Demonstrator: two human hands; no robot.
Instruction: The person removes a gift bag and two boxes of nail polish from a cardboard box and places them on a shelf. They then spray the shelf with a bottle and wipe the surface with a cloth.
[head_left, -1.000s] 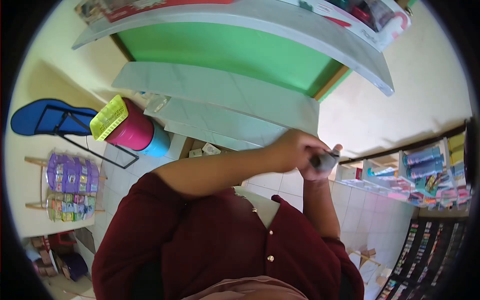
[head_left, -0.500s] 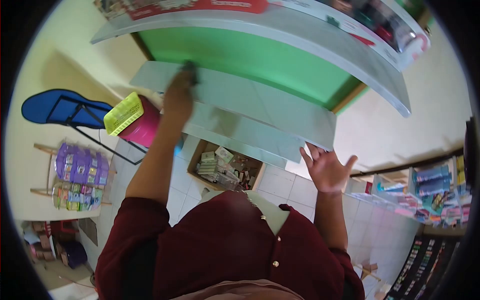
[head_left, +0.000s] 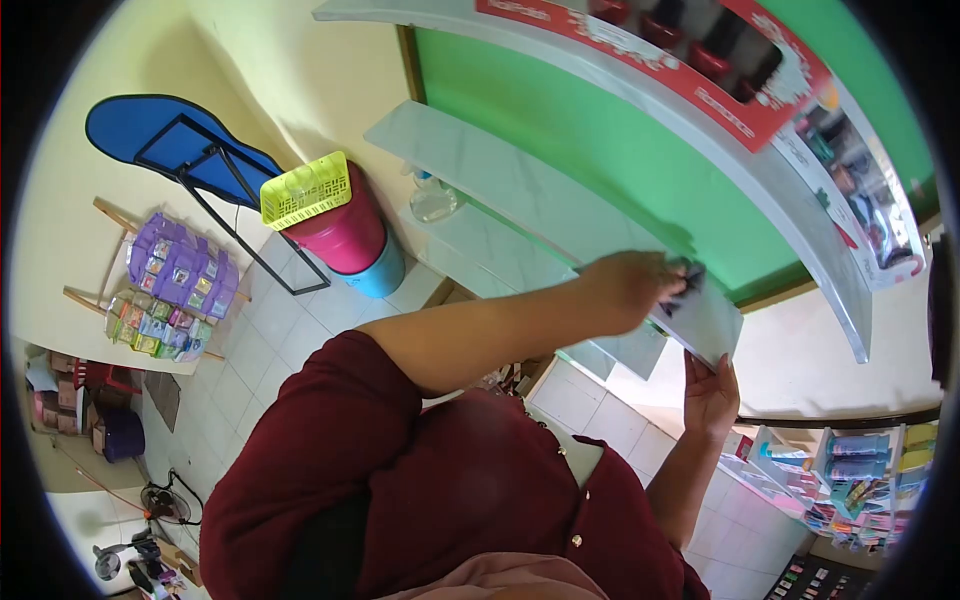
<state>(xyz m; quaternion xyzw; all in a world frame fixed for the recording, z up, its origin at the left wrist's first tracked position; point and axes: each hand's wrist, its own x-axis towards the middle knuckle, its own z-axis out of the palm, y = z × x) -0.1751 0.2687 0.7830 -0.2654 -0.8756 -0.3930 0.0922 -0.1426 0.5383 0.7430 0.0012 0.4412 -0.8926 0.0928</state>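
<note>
A pale marbled shelf [head_left: 520, 185] runs along the green wall. My left hand [head_left: 632, 290] is closed round a dark, crumpled cloth [head_left: 688, 288] and presses it on the right end of this shelf. Just below that, my right hand [head_left: 712, 398] grips the shelf's right corner, thumb and fingertips against the edge. Part of the fingers is hidden by the board. My left forearm crosses in front of the lower shelf [head_left: 490, 262].
Above is another shelf with a red nail polish box [head_left: 700, 70]. A clear bottle [head_left: 435, 200] stands on the lower shelf. On the left are a yellow basket [head_left: 305, 190] on a pink bin [head_left: 340, 235] and a blue ironing board [head_left: 170, 130]. Stocked racks [head_left: 850, 460] stand right.
My left hand has swept the cloth from the shelf's left part to its right end. The right hand, earlier spread near the corner, now grips it. The view has turned.
</note>
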